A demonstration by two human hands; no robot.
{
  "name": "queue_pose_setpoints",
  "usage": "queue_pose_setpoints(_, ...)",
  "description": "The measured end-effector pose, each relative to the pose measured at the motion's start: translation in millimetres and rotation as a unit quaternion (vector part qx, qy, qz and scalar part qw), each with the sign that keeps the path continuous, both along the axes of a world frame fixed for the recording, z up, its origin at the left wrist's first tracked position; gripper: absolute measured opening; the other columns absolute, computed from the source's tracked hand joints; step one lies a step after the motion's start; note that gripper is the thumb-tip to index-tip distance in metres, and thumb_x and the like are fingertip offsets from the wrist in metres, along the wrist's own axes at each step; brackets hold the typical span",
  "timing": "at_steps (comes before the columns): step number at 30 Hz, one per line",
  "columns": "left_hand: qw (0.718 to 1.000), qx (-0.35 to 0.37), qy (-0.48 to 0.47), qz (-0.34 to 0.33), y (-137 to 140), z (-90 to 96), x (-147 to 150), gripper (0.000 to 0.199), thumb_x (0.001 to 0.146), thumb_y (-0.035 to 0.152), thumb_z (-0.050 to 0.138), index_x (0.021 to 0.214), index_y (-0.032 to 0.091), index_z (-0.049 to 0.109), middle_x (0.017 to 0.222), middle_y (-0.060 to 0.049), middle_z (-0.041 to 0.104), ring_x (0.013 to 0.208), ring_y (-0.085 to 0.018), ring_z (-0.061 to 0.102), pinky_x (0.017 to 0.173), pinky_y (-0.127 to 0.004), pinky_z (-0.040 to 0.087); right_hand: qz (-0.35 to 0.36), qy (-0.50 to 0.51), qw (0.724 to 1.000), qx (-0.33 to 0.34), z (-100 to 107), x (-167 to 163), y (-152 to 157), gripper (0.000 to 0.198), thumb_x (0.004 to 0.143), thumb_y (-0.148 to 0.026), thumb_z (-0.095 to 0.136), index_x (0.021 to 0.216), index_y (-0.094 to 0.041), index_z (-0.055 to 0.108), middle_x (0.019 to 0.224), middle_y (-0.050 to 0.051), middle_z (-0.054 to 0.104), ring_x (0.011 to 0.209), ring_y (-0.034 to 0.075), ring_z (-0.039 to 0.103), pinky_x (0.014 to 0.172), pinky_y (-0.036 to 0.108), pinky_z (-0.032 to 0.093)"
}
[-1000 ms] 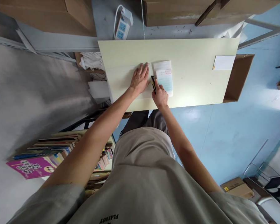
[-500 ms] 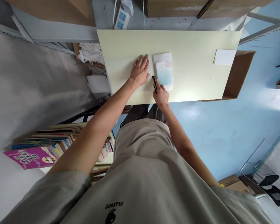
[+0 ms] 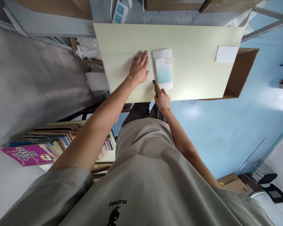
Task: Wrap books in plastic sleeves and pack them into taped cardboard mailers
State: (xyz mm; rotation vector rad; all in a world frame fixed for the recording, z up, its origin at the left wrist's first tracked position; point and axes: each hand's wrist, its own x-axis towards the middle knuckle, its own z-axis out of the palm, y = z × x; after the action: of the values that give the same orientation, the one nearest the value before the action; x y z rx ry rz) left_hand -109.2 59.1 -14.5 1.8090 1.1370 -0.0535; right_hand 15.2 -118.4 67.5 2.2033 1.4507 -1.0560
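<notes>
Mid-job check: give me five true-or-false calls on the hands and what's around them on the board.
1. The right hand holds a black-and-yellow tool. True.
2. The left hand is clenched into a fist. False: it is palm down, fingers extended.
3. The printed papers lie to the right of the left hand. True.
4. The white rectangular item touches the right hand. False: it lies well apart, near the right end of the pale board.
5. A power strip sits beyond the board's far edge. True.
</notes>
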Motion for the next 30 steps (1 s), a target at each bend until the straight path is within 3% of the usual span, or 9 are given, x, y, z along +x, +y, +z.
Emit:
queue_pose_setpoints(6, 0.999, 0.04, 0.019, -0.008, -4.2, 1.5, 1.9, 0.087, 0.109, 0.087, 0.035, 0.154, 0.019, 0.064, 0.179, -0.004, 0.064, 0.184, -0.023, -0.001, 0.159, -0.054, 0.0, -0.001, 0.004, 1.0, -0.018, 3.3, -3.2, -14.5, 0.086, 0.118, -0.016, 0.041, 0.198, -0.034, 0.014, 0.157, 0.02, 0.074, 0.115, 0.03, 0.083, 0.103, 0.043, 0.067)
queue_pose_setpoints(10, 0.999, 0.028, 0.018, -0.009, -2.6, 1.2, 0.2, 0.089, 0.105, 0.081, 0.047, 0.169, 0.02, 0.057, 0.188, -0.005, 0.055, 0.189, -0.026, 0.001, 0.16, -0.057, 0.004, 0.005, 0.004, 1.0, -0.027, 2.8, -5.1, -25.2, 0.083, 0.12, -0.019, 0.041, 0.198, -0.032, 0.017, 0.158, 0.021, 0.072, 0.114, 0.028, 0.082, 0.101, 0.041, 0.067)
queue_pose_setpoints(13, 1.0, 0.011, 0.001, -0.015, 0.5, -1.2, -1.5, 0.1, 0.096, 0.072, 0.058, 0.184, 0.027, 0.047, 0.196, -0.002, 0.043, 0.192, -0.033, 0.0, 0.16, -0.063, 0.003, 0.003, -0.001, 0.999, -0.036, 2.8, -6.0, -33.1, 0.08, 0.119, -0.019, 0.039, 0.197, -0.03, 0.026, 0.159, 0.021, 0.072, 0.113, 0.027, 0.08, 0.098, 0.039, 0.067)
queue_pose_setpoints(16, 0.999, 0.004, -0.017, -0.027, 3.5, -1.1, -1.5, 0.11, 0.093, 0.067, 0.06, 0.191, 0.024, 0.036, 0.202, -0.004, 0.031, 0.193, -0.038, -0.002, 0.158, -0.07, -0.001, 0.007, -0.009, 0.999, -0.045, 5.6, -7.7, -39.8, 0.079, 0.119, -0.018, 0.039, 0.197, -0.029, 0.029, 0.159, 0.02, 0.073, 0.113, 0.026, 0.08, 0.098, 0.038, 0.067)
queue_pose_setpoints(22, 0.999, 0.035, 0.004, -0.036, 3.5, 6.3, 2.7, 0.099, 0.107, 0.071, 0.059, 0.184, 0.012, 0.04, 0.2, -0.015, 0.033, 0.191, -0.041, 0.005, 0.153, -0.082, 0.009, 0.005, 0.009, 0.998, -0.061, 22.9, -11.1, -49.1, 0.079, 0.117, -0.016, 0.045, 0.195, -0.029, 0.035, 0.158, 0.019, 0.074, 0.115, 0.028, 0.084, 0.1, 0.038, 0.067)
queue_pose_setpoints(25, 0.998, 0.064, 0.011, -0.015, -4.0, 10.1, 2.5, 0.098, 0.106, 0.071, 0.069, 0.18, 0.01, 0.045, 0.2, -0.024, 0.029, 0.188, -0.047, 0.02, 0.148, -0.085, 0.023, -0.017, 0.016, 0.999, -0.029, 40.3, -9.1, -49.5, 0.078, 0.119, -0.023, 0.05, 0.195, -0.029, 0.035, 0.156, 0.019, 0.075, 0.118, 0.031, 0.084, 0.101, 0.039, 0.066)
queue_pose_setpoints(28, 0.996, 0.09, -0.024, 0.011, -12.4, 26.3, 1.9, 0.092, 0.101, 0.047, 0.079, 0.179, 0.009, 0.047, 0.2, -0.033, 0.021, 0.186, -0.049, 0.03, 0.144, -0.075, 0.039, -0.05, 0.015, 0.998, 0.043, 65.2, -2.1, -41.1, 0.078, 0.118, -0.028, 0.053, 0.194, -0.03, 0.037, 0.154, 0.017, 0.077, 0.12, 0.033, 0.084, 0.101, 0.039, 0.067)
queue_pose_setpoints(30, 0.997, 0.08, -0.013, 0.003, -14.6, 49.0, 3.2, 0.087, 0.098, 0.029, 0.077, 0.176, 0.003, 0.049, 0.193, -0.038, 0.035, 0.183, -0.048, 0.039, 0.144, -0.07, 0.043, -0.068, 0.026, 0.991, 0.111, 84.3, 5.7, -27.0, 0.078, 0.116, -0.028, 0.053, 0.193, -0.032, 0.04, 0.154, 0.015, 0.079, 0.124, 0.035, 0.084, 0.103, 0.042, 0.068)
